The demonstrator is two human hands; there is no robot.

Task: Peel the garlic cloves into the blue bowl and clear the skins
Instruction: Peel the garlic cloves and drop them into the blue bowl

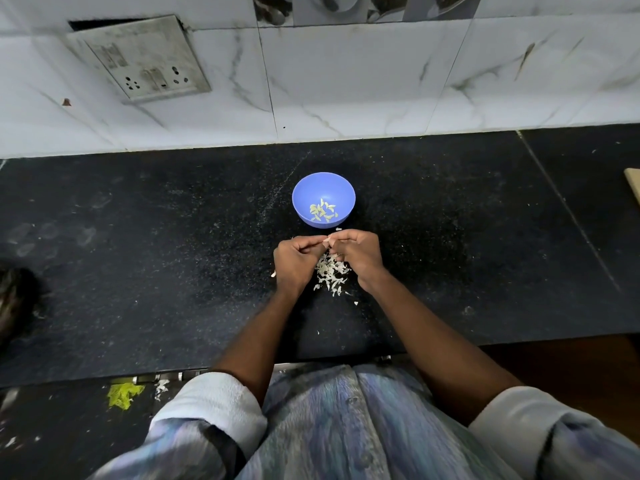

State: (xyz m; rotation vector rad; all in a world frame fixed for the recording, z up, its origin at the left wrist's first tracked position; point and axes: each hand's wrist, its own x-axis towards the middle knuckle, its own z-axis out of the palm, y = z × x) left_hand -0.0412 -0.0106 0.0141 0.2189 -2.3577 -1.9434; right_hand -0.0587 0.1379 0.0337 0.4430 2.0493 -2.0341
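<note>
— Where's the garlic?
— Peeled cloves point(323, 213) lie in the blue bowl point(304, 194) on the desk point(138, 237).
— And the hands?
— Left hand point(294, 259) and right hand point(358, 254) pinch one clove point(327, 241) above the skins point(330, 273).

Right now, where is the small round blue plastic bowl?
In the head view, the small round blue plastic bowl sits mid-counter on the black stone countertop, just beyond both hands and the heap of white garlic skins.

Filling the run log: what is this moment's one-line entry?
left hand + right hand: peeling garlic clove | blue bowl: peeled cloves | skins: uncleared
</note>
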